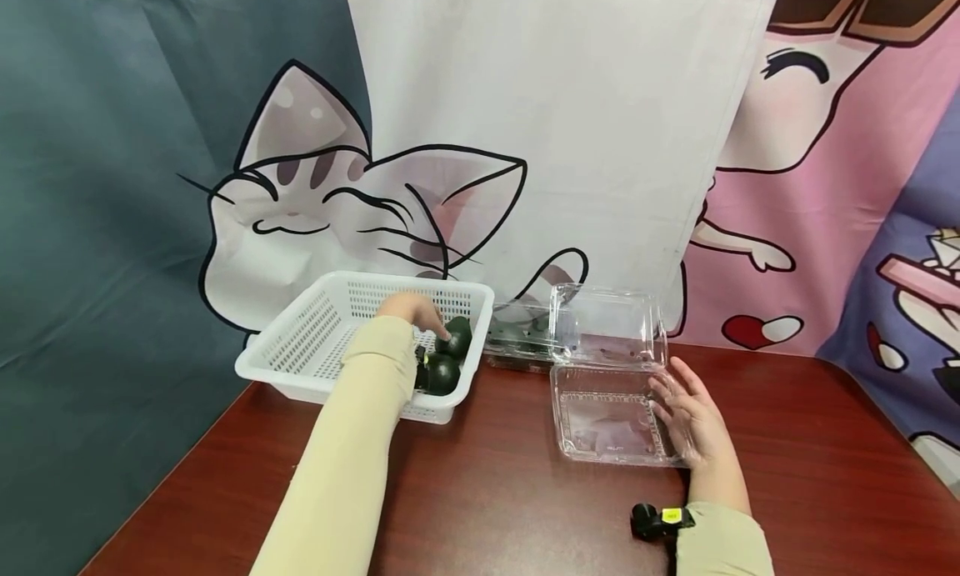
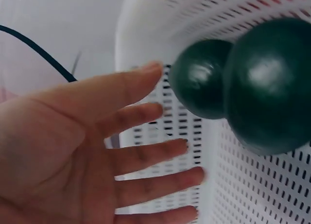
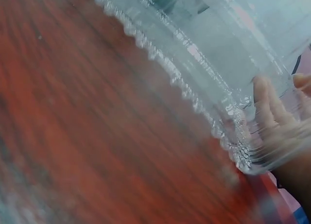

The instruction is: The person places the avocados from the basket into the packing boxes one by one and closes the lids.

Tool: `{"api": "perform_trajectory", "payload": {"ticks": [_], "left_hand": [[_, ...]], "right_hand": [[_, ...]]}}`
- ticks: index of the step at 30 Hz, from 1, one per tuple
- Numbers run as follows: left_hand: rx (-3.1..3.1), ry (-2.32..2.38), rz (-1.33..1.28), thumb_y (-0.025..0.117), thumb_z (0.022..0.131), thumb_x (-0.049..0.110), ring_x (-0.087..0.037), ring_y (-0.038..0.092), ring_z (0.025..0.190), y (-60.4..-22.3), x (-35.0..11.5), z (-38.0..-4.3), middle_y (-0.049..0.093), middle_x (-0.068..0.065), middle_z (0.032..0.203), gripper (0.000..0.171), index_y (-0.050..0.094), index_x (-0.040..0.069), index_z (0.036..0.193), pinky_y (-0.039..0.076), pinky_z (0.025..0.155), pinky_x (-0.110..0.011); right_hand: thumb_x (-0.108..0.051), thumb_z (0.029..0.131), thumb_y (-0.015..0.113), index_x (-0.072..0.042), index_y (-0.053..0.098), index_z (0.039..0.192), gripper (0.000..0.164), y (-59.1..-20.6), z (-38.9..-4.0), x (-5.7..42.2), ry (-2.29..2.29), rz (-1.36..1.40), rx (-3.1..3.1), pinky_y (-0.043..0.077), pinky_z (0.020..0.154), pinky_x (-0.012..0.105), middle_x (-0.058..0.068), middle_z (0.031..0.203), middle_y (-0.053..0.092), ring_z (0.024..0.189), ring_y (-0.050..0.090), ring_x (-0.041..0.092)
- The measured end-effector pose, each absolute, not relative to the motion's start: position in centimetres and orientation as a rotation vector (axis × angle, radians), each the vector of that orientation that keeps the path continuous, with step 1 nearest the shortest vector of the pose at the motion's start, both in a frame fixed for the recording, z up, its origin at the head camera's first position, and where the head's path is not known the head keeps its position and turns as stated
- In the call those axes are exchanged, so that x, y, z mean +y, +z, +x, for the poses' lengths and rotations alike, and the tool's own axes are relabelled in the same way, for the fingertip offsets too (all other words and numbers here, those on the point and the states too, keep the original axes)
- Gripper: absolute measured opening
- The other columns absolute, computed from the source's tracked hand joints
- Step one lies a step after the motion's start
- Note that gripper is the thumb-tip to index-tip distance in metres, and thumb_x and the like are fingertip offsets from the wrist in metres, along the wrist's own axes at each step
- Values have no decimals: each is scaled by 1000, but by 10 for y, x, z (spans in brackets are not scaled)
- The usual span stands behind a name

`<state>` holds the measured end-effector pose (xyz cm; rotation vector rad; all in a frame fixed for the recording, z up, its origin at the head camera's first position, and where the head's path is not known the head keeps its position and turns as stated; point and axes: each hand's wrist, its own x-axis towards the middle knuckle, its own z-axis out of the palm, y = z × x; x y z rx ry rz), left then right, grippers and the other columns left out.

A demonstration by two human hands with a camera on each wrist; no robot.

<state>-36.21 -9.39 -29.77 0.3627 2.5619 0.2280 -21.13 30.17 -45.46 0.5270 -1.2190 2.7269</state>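
Observation:
My left hand [image 1: 416, 311] reaches down into the right part of a white plastic basket [image 1: 300, 382]. In the left wrist view its fingers are spread and fairly straight, with the thumb tip close beside a glossy dark green avocado [image 2: 200, 80]. A second, larger-looking avocado [image 2: 269, 88] lies against that one. At the right side of a clear plastic clamshell box [image 1: 607, 426] is my right hand [image 1: 693, 418]. Its fingers are loosely extended along the box wall, seen through the plastic, and the thumb stands apart. The box's lid [image 1: 607, 326] stands raised at the back.
Another clear box [image 1: 517, 334] with dark green things inside sits between the basket and the raised lid. A printed cartoon curtain [image 1: 585, 101] hangs right behind the dark red wooden table [image 1: 495, 493]. A small black camera [image 1: 648, 522] is strapped to the right wrist.

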Motion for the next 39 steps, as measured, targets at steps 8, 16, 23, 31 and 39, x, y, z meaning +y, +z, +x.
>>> {"api": "perform_trajectory", "payload": {"ticks": [8,16,23,31,39], "left_hand": [[2433,264,92,68,73,58,-25,48,115,-312,-98,-365,51,-15,128,81,52,0,127,41,93,-34],[2342,347,-61,74,66,58,-22,48,110,-321,-98,-364,48,-15,127,94,45,-3,132,44,88,-32],[2395,339,-19,76,65,55,-21,48,104,-319,-97,-360,48,-15,124,93,45,-3,131,44,86,-31],[2561,192,13,85,55,48,-24,48,104,-316,-98,-358,44,-19,121,96,47,-7,124,46,86,-33],[2471,127,201,79,64,43,-19,47,103,-314,-104,-367,51,-7,117,56,66,15,111,44,88,-32]], "right_hand": [[19,87,16,-7,36,134,58,-455,-212,299,2692,580,-1225,40,91,29,9,121,57,109,55,21],[23,81,10,-9,36,138,71,-457,-215,294,2619,674,-1237,38,93,30,4,136,44,116,50,21],[23,81,16,-9,15,144,70,-452,-216,295,2575,568,-1312,41,89,31,5,134,43,112,53,20],[26,77,16,-10,18,142,74,-450,-217,293,2547,524,-1333,43,86,31,4,125,46,100,57,18],[24,80,20,-7,33,140,69,-455,-215,293,2505,423,-1424,41,86,28,0,125,49,99,56,14]]}}
